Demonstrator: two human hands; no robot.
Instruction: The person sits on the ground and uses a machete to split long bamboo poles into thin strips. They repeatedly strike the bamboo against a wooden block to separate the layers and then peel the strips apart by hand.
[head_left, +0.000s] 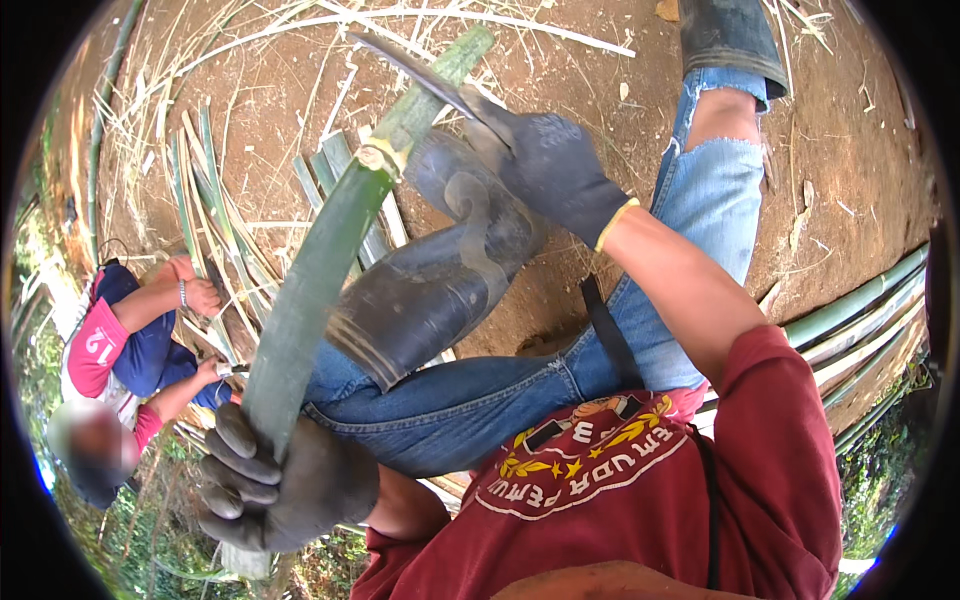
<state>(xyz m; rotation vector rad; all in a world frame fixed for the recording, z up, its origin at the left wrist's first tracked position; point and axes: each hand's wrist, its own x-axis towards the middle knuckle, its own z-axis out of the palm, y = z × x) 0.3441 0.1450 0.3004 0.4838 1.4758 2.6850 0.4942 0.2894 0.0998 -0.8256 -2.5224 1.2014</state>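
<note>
Across your lap, the bamboo (320, 260) runs from lower left up toward the top of the view, resting over your raised boot (440, 270). Your left hand (275, 485), gloved, has its fingers (235, 470) curled tight round the near end of the green stalk. Your right hand (555, 170), also gloved, is closed round the handle of a knife (420, 72), whose curved blade lies against the far part of the bamboo past the pale node. Split strips (205, 200) lie on the bare earth beyond. At your left another person (130, 350) crouches, both hands among the strips.
</note>
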